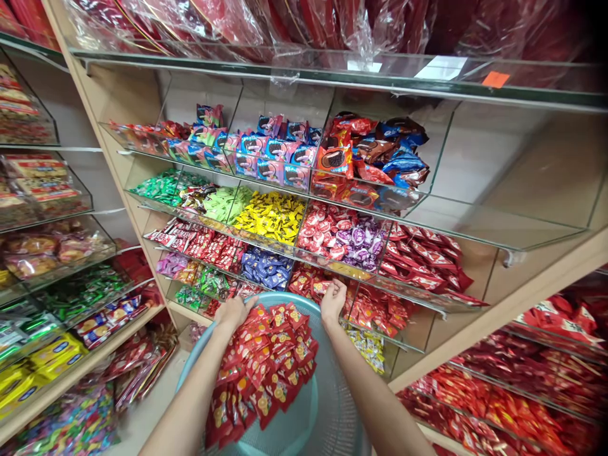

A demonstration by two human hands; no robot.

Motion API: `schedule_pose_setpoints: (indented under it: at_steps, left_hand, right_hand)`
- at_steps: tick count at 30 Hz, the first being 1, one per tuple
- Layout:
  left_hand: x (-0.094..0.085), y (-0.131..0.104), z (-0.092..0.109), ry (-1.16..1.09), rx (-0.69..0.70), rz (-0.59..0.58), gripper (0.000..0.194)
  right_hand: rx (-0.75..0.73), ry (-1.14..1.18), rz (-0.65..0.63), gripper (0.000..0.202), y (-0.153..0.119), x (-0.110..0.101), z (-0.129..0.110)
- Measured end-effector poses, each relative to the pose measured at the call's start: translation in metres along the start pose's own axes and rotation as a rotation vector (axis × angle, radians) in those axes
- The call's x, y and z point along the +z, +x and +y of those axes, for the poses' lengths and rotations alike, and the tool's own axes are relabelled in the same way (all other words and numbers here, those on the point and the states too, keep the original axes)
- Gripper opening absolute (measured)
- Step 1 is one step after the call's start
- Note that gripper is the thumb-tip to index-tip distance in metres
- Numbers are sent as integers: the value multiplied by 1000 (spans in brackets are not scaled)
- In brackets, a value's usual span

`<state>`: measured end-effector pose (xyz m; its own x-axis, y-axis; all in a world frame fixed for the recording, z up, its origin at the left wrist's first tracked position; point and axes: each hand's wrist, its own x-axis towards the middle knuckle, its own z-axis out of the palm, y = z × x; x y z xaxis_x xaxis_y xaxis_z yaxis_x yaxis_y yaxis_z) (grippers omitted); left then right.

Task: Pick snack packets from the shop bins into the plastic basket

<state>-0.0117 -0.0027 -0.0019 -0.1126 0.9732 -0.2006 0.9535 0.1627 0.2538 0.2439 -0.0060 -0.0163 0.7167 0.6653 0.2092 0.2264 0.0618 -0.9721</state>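
Observation:
A light blue plastic basket (339, 380) with mesh-like sides is in front of me at the lower middle. Many small red candy packets (270, 354) with orange fruit pictures are heaped on its left side. My left hand (234, 313) is closed over the basket's far left rim, beside the heap. Just beyond the far right rim, my right hand (334, 303) has its fingers curled at a low shelf compartment of red packets (308, 282). Whether a packet is between those fingers is hidden.
Glass-fronted shelves hold yellow candies (270, 218), purple candies (358, 244), blue packets (266, 269) and wrapped cookies (280, 152). A glass shelf edge (332, 263) runs just above my right hand. More stocked shelves stand at left and right. Colourful candies (71, 421) lie low at left.

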Motion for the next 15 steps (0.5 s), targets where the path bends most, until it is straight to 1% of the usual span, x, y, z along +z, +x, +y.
schedule_pose_setpoints:
  at_steps: [1, 2, 3, 5, 7, 9, 12, 14, 15]
  left_hand:
    - [0, 0, 0, 0, -3, 0, 78]
    - [1, 1, 0, -1, -5, -1, 77]
    - [1, 1, 0, -1, -8, -2, 77]
    - [2, 1, 0, -3, -13, -5, 77]
    - [2, 1, 0, -4, -15, -5, 78]
    - [3, 1, 0, -2, -17, -1, 78]
    - [3, 1, 1, 11, 0, 4, 77]
    - [2, 0, 1, 21, 7, 6, 76]
    - [1, -1, 1, 23, 7, 6, 75]
  right_hand:
    - [-5, 38, -3, 33, -7, -1, -8]
    - [12, 96, -35, 34, -16, -3, -16]
    - [50, 163, -93, 35, -27, -4, -24]
    - [169, 283, -261, 36, -51, -6, -38]
    - [339, 351, -507, 34, -78, -8, -48]
    - [515, 358, -740, 33, -105, -12, -52]
    - [734, 308, -999, 35, -135, -19, -50]
    - [826, 263, -1145, 37, -147, -23, -45]
    - [846, 238, -1206, 38, -151, -24, -42]
